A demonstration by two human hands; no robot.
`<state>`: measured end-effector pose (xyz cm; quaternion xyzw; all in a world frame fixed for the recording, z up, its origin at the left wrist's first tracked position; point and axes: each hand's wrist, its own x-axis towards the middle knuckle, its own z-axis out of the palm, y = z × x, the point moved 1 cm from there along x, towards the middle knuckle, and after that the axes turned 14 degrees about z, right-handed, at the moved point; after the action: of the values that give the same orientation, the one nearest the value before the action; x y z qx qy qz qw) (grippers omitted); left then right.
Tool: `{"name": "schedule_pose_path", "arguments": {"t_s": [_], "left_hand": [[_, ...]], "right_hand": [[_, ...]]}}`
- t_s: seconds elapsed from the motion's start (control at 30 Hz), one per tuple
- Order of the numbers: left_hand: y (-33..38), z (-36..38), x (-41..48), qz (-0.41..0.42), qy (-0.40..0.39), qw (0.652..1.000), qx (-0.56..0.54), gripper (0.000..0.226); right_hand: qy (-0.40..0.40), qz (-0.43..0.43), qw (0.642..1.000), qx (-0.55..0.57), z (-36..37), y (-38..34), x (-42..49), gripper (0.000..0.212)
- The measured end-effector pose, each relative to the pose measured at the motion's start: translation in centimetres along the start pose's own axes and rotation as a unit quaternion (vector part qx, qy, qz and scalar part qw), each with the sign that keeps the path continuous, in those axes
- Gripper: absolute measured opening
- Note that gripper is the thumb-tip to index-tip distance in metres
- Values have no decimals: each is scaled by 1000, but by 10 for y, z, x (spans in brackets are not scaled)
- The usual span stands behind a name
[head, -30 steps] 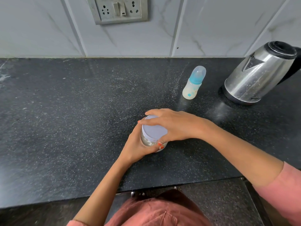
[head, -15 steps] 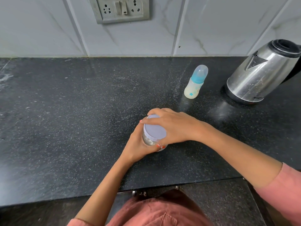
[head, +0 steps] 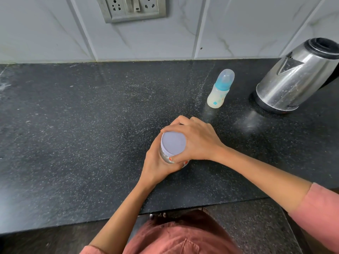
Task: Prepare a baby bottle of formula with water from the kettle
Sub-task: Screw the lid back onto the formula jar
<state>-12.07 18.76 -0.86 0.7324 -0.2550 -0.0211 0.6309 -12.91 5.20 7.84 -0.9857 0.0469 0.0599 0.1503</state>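
Head view
Jar: a small jar (head: 166, 156) with a pale lilac lid (head: 173, 143) is standing on the black counter (head: 73, 134), near its front edge.
Left hand: the left hand (head: 157, 162) is wrapping closed around the jar's side from below.
Right hand: the right hand (head: 196, 142) is curling over the lid, fingers clamped on its rim.
Bottle: the baby bottle (head: 220, 89) with its blue collar and clear cap is standing upright behind the hands, apart from them.
Kettle: the steel kettle (head: 297, 77) is sitting to the right of the bottle, near it.
Wall: a socket plate (head: 132, 8) is showing on the tiles.
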Motion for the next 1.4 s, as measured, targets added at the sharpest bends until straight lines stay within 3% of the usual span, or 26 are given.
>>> {"name": "schedule_pose_path", "arguments": {"t_s": [0.33,0.5,0.63,0.73,1.0,1.4], "left_hand": [[-10,-4,1,2,-21,999,-28,79],[-8,-9,5,7,-70,996,-60,85],[-12,-16,4,13,-131,988,-83,110],[-21,-21,-2,-4,-153,984,-88,121],[-39,-27,-11,-22,-90,993,-74,90],[-42,-44,59,-12,-59,994,-92,88]], "right_hand": [[10,4,999,46,11,2,-3,70],[-98,-3,970,224,17,29,-5,95],[-120,59,926,355,50,51,-19,111],[-96,83,918,377,80,56,-25,110],[12,91,903,420,105,46,-27,91],[-30,64,906,417,68,49,48,87]]}}
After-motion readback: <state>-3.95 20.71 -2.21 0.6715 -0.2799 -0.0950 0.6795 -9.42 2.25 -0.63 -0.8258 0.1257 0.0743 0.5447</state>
